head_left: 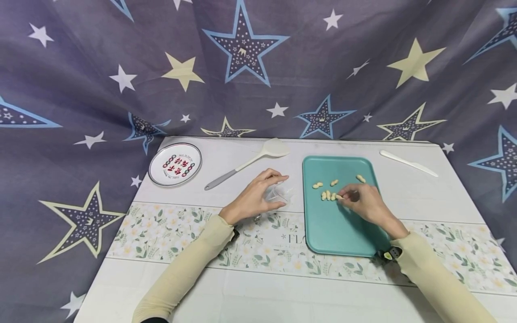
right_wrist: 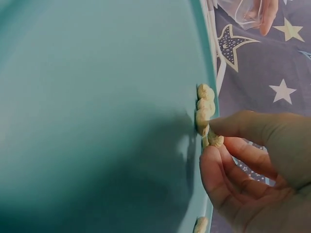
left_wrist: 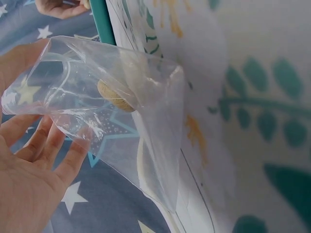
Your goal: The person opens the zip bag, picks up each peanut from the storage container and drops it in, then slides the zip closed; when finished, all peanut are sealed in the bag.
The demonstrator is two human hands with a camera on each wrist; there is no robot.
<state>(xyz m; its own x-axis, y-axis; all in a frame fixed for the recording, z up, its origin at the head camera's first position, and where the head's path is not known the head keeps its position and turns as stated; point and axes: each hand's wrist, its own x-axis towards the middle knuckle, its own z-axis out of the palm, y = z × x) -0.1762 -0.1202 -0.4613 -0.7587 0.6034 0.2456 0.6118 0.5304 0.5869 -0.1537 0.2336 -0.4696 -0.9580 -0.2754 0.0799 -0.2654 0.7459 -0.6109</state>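
Note:
My left hand [head_left: 252, 197] holds a clear plastic bag [left_wrist: 160, 116] at its mouth, thumb and fingers spread wide apart around it, left of the tray. Inside the bag, a single peanut [left_wrist: 114, 95] shows through the film. Over the teal tray [head_left: 339, 235], my right hand [head_left: 366, 204] pinches a peanut [right_wrist: 215, 139] between thumb and fingertips, at the right end of a short row of peanuts [head_left: 328, 195]. Farther back on the tray lie three separate peanuts, one of them a peanut [head_left: 361, 178] near the right rim.
Behind my left hand lies a spatula [head_left: 254, 160] with a grey handle end. A round white plate [head_left: 161, 168] with red lettering sits at the back left. To the tray's right is a white plastic knife [head_left: 408, 163]. A star-patterned cloth [head_left: 242, 107] hangs behind the table.

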